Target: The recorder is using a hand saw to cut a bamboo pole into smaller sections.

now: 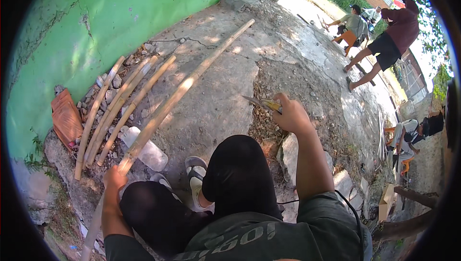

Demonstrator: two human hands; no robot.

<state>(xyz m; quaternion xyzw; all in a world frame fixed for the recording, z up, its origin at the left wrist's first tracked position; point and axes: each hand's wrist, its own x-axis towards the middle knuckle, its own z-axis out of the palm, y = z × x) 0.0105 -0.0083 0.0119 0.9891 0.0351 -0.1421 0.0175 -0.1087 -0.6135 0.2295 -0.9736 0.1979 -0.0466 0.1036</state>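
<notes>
A long bamboo pole (177, 95) slants from the lower left past my left knee to the far concrete. My left hand (115, 178) is closed round its near part. In my right hand (292, 114), raised off the ground to the right of the pole, is a yellow-handled cutting tool (263, 102). Its pointed grey blade aims left, apart from the pole; its exact kind I cannot make out. Several shorter bamboo poles (117, 107) lie side by side on rubble to the left. Next to them is a whitish plastic container (144, 149), partly behind the long pole.
A green wall (120, 6) runs along the left, with a brown-orange slab (66, 119) at its foot. Broken concrete (289, 157) lies by my right knee. At right, one person (396, 35) stands and others sit on orange stools, one nearby (408, 138).
</notes>
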